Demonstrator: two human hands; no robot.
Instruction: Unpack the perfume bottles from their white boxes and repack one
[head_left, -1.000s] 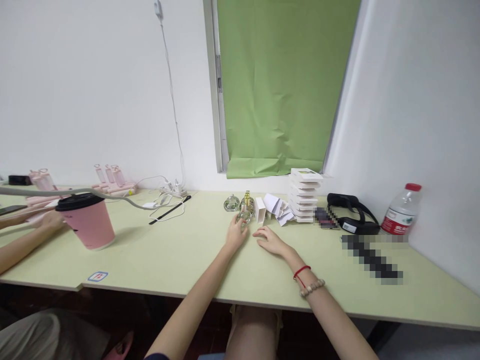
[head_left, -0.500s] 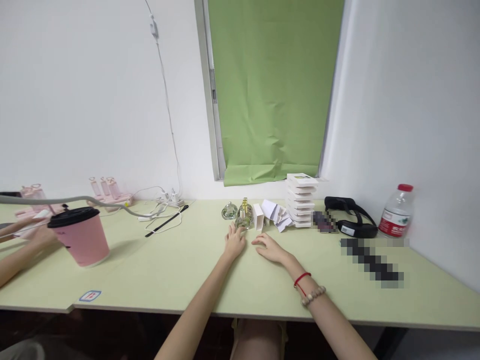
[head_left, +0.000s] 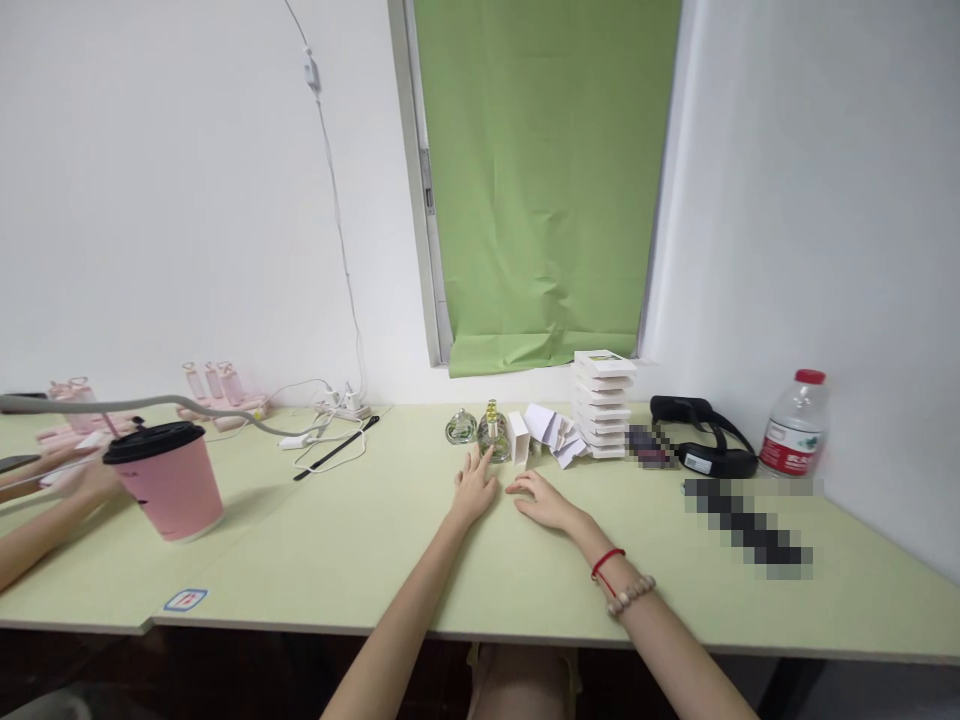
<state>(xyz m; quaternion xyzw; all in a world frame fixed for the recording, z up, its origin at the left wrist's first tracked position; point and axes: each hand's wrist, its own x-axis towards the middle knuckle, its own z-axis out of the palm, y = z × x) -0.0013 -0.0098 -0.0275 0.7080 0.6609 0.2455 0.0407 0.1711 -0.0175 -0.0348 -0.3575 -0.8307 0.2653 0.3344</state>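
My left hand lies palm down on the table, fingers spread and nothing in it. Its fingertips are just in front of a group of clear glass perfume bottles with gold necks. A flat round glass piece stands to the left of them. To the right rests my right hand, also open and holding nothing, with its fingers stretched toward the left hand. Beyond it are an upright white box, some folded white papers or cartons and a stack of flat white boxes.
On the right are a black headset, a water bottle and a blurred dark item. A pink cup stands at left, near another person's arms. White cables and a black strip lie behind.
The view has shifted slightly, so everything sits a little lower and to the right. Both hands keep nearly the same pose on the table; the left fingers look slightly more spread.
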